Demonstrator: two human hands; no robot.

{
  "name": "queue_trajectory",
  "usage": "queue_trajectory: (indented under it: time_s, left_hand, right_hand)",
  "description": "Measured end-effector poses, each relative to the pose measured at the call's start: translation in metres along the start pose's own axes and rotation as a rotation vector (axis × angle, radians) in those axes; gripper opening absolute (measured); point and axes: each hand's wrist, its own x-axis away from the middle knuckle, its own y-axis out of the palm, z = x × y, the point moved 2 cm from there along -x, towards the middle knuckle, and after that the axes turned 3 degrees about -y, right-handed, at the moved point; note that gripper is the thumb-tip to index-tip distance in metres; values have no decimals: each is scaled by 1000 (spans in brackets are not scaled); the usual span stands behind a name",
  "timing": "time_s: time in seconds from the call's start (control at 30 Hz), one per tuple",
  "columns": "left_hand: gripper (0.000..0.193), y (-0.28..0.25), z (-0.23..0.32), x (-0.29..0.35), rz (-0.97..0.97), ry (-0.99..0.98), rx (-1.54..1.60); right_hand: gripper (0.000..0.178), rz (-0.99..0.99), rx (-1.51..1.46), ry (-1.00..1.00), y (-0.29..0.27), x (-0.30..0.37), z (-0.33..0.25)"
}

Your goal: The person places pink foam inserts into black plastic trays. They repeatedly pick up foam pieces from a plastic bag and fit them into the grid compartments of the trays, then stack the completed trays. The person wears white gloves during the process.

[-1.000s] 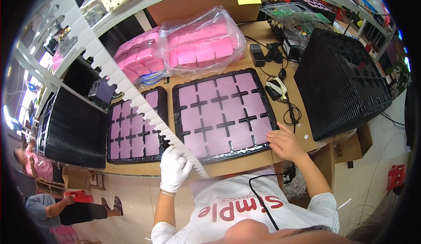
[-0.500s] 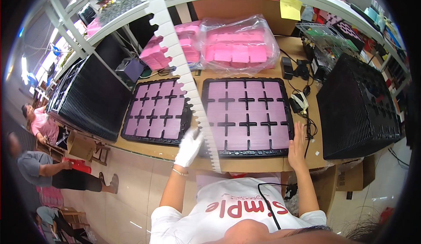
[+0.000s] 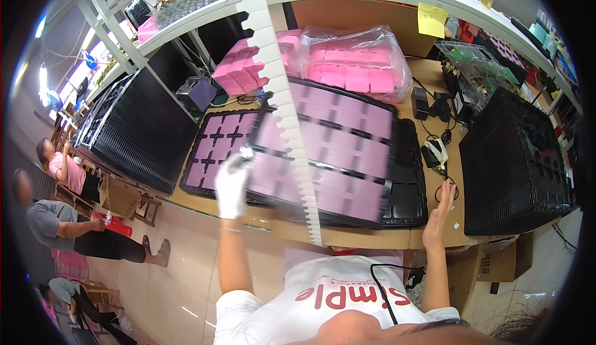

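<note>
My left hand (image 3: 232,187), in a white glove, grips the left edge of a black tray (image 3: 354,187) lined with mauve pads. That tray is tilted, smeared by motion, and reaches over a second mauve-padded tray (image 3: 214,146) at the left. Beneath its right side shows another black tray (image 3: 406,190), whose visible part has no pads. My right hand (image 3: 439,211) is bare, its fingers stretched out, just right of the lower tray and not on the moving one.
Stacks of black trays stand at the left (image 3: 139,134) and right (image 3: 515,171). Behind lie pink foam pieces (image 3: 239,69) and a clear bag (image 3: 354,66) of more. A notched white upright (image 3: 276,66) crosses in front. Cables and a white plug-like device (image 3: 436,152) lie at right. Other people are at far left.
The right-hand padded tray has been lifted and swung leftward by my left hand, uncovering a black tray below. My right hand has moved off the tray's edge to the right.
</note>
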Motion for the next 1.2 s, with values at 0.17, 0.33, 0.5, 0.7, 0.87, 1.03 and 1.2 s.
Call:
queue_trajectory:
  time_s: [0.17, 0.33, 0.5, 0.7, 0.87, 1.03, 1.2]
  left_hand:
    - [42, -157, -35, -110, 157, 37, 89]
    - [47, -238, -88, -162, 183, -37, 19]
    - [47, -177, -55, -140, 525, 312, -1267]
    - [79, 9, -32, -9, -746, 605, -1081]
    - [56, 38, -59, -13, -493, 694, -1098]
    - [60, 36, -44, -3, -510, 717, -1046]
    - [46, 27, -13, 59, -913, -188, 316]
  right_hand:
    - [75, 18, 5, -40, -7, -1, -6]
    - [72, -28, -4, -70, 2, -4, -18]
    - [72, -47, -8, -91, 6, -11, -31]
    - [71, -94, 9, -154, 13, -21, -51]
    - [67, -163, -55, -221, 24, -22, -61]
    - [49, -141, -188, -241, 24, -21, -68]
    - [27, -255, -399, -166, 49, -26, -86]
